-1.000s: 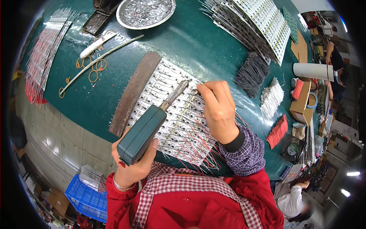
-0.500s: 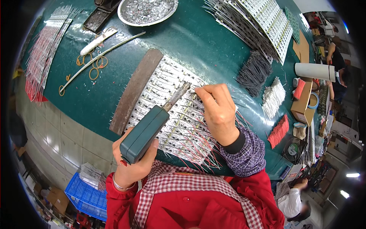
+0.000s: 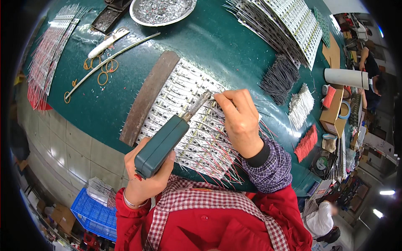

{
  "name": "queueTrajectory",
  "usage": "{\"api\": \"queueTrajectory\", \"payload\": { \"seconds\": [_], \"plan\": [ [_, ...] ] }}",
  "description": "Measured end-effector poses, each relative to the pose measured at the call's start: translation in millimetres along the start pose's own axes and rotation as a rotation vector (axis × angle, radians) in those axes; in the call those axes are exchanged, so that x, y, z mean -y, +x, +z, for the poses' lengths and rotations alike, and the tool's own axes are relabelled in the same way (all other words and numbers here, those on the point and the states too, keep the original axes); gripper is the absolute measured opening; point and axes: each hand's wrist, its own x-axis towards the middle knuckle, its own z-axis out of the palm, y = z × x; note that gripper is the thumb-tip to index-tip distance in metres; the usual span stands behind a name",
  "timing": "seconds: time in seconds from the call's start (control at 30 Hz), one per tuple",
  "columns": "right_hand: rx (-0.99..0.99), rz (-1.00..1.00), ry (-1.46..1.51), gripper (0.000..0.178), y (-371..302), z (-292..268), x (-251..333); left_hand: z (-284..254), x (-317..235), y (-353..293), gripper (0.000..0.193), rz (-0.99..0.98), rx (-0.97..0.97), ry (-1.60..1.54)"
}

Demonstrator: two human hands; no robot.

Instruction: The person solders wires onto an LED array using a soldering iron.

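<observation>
My left hand (image 3: 151, 173) is wrapped round a dark green soldering gun (image 3: 162, 144). The gun's blackened, silvery tip (image 3: 200, 101) points up and right, over a panel of white circuit boards (image 3: 178, 94) with small black parts. Close to that tip, my right hand (image 3: 242, 121) pinches thumb and forefinger together on what looks like a thin wire, mostly hidden by the fingers. White, black and red wires (image 3: 217, 152) stick out from the panel's right and lower part. Along its left edge lies a heavy brown bar (image 3: 150, 98).
Bundles of black wires (image 3: 279, 79), white wires (image 3: 300, 108) and red wires (image 3: 306, 143) lie at right. Behind them rises a stack of board panels (image 3: 289, 29). A metal bowl of scraps (image 3: 162, 10) stands far back; wired boards (image 3: 54, 54) lie at left. Co-workers are off to the right.
The soldering gun's body has shifted very slightly right, its tip still beside my right fingers. My right hand has barely moved.
</observation>
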Motion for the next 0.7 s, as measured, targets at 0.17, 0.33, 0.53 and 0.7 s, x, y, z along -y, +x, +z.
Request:
{"api": "queueTrajectory", "payload": {
  "seconds": [0.17,0.33,0.53,0.7],
  "plan": [
    [0.012,0.001,-0.009,0.036,-0.7,-0.4,0.0,0.3,6.8,-6.6,0.018,0.079,-0.052,0.003],
    [0.017,0.003,-0.016,0.035,-0.1,0.9,0.5,-1.5,7.0,-7.0,0.020,0.121,-0.074,0.017],
    [0.018,0.014,-0.020,0.034,0.0,-1.7,2.1,-1.3,7.2,-9.5,0.022,0.116,-0.071,0.005],
    [0.002,0.013,-0.013,0.034,-1.3,1.2,0.5,1.9,3.3,-4.2,0.019,0.085,-0.050,-0.005]
  ]
}}
